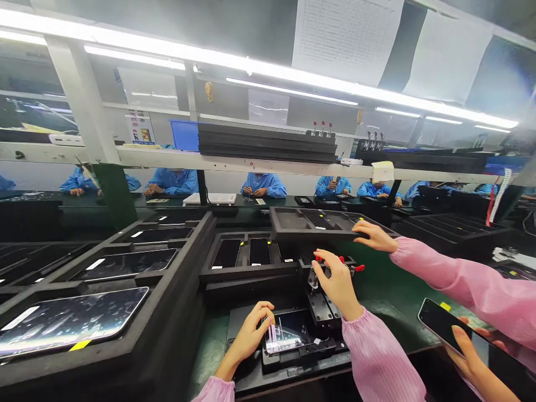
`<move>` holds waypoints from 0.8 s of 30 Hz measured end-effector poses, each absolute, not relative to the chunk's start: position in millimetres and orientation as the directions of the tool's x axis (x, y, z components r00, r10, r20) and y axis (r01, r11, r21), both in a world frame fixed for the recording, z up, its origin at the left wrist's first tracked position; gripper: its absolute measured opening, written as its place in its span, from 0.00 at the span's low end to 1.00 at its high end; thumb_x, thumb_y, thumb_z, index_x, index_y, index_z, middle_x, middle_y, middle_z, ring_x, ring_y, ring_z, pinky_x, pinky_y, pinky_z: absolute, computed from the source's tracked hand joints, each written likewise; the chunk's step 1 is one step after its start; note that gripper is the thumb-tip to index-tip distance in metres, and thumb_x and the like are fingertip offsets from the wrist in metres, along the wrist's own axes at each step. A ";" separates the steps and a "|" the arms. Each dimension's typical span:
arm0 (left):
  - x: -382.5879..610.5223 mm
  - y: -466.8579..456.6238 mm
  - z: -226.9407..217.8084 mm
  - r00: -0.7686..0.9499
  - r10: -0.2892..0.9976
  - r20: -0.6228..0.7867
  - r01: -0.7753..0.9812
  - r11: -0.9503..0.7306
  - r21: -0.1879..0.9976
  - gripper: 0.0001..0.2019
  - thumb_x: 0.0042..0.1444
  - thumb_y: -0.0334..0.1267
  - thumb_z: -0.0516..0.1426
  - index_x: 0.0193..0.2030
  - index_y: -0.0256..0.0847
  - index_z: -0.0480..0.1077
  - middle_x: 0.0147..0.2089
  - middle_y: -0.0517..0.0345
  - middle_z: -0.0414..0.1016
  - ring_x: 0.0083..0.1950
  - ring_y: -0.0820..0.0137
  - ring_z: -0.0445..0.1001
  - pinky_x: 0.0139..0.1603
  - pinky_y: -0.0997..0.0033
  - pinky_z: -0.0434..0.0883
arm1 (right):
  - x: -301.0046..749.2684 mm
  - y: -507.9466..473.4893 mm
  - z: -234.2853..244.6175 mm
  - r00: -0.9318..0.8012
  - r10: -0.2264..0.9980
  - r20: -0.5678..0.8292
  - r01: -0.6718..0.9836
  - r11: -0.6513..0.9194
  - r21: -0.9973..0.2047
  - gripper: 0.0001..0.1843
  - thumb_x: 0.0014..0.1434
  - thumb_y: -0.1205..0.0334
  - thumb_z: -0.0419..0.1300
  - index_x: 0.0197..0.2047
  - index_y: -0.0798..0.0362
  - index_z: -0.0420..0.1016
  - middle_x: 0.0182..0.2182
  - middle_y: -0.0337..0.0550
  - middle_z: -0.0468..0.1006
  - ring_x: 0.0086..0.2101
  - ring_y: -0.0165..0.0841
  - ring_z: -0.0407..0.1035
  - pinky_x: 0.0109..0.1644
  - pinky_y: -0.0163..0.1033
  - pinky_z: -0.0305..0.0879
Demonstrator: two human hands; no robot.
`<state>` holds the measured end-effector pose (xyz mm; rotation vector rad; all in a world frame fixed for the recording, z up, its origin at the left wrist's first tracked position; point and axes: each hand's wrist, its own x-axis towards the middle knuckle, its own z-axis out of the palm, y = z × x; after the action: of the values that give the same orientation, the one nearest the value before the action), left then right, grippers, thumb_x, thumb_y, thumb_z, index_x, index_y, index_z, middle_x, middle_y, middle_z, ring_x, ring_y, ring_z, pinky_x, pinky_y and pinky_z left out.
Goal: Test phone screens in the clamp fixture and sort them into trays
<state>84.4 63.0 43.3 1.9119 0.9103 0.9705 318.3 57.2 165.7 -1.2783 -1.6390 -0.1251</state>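
A black fixture (pixel 293 357) sits at the near edge of the green bench, with a glossy phone screen panel (pixel 288 329) lying in it. My left hand (pixel 251 330) is curled at the panel's left edge, thumb and fingers pinched on a small clear tab of film there. My right hand (pixel 335 282) reaches over the back of the fixture, its fingers closed on a red-handled toggle clamp (pixel 355 268). Both my sleeves are pink.
A co-worker in pink at the right rests one hand (pixel 374 235) on a black foam tray (pixel 310 223) and holds a dark phone (pixel 448 326) in the other. Foam trays of screens (pixel 125 262) fill the left. Several blue-coated workers sit across the line.
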 end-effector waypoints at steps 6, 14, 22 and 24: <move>82.0 66.2 38.7 0.424 0.860 0.284 0.230 -0.406 0.885 0.15 0.60 0.45 0.46 0.29 0.42 0.66 0.45 0.56 0.67 0.46 0.68 0.67 0.50 0.70 0.63 | 323.8 60.2 169.6 0.014 0.719 0.695 0.799 0.410 -0.440 0.20 0.60 0.53 0.49 0.52 0.53 0.66 0.51 0.50 0.67 0.51 0.38 0.62 0.53 0.47 0.62; 88.3 68.1 35.3 0.350 0.886 0.303 0.245 -0.399 0.884 0.16 0.60 0.47 0.46 0.29 0.42 0.66 0.42 0.55 0.70 0.46 0.66 0.68 0.49 0.70 0.64 | 320.1 8.1 130.6 0.109 0.676 0.729 0.900 0.244 -0.362 0.18 0.58 0.51 0.52 0.45 0.54 0.69 0.27 0.43 0.74 0.31 0.34 0.67 0.46 0.46 0.61; 90.5 63.0 36.0 0.356 0.890 0.283 0.259 -0.386 0.886 0.15 0.53 0.40 0.54 0.48 0.45 0.65 0.50 0.55 0.69 0.53 0.64 0.65 0.57 0.65 0.60 | 311.2 11.1 91.5 0.027 0.798 0.602 0.915 0.223 -0.336 0.23 0.61 0.53 0.49 0.58 0.49 0.58 0.40 0.45 0.73 0.42 0.36 0.65 0.54 0.55 0.53; 88.9 63.6 33.0 0.361 0.895 0.263 0.255 -0.365 0.895 0.17 0.53 0.39 0.55 0.50 0.44 0.64 0.52 0.55 0.68 0.56 0.63 0.63 0.59 0.64 0.58 | 314.6 8.0 89.2 0.078 0.753 0.653 0.860 0.280 -0.426 0.19 0.61 0.55 0.50 0.55 0.49 0.62 0.43 0.45 0.72 0.44 0.35 0.64 0.53 0.50 0.56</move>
<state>88.9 63.6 33.0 1.8277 1.0074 1.0166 314.6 8.0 89.2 -1.4904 -1.6883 -0.1569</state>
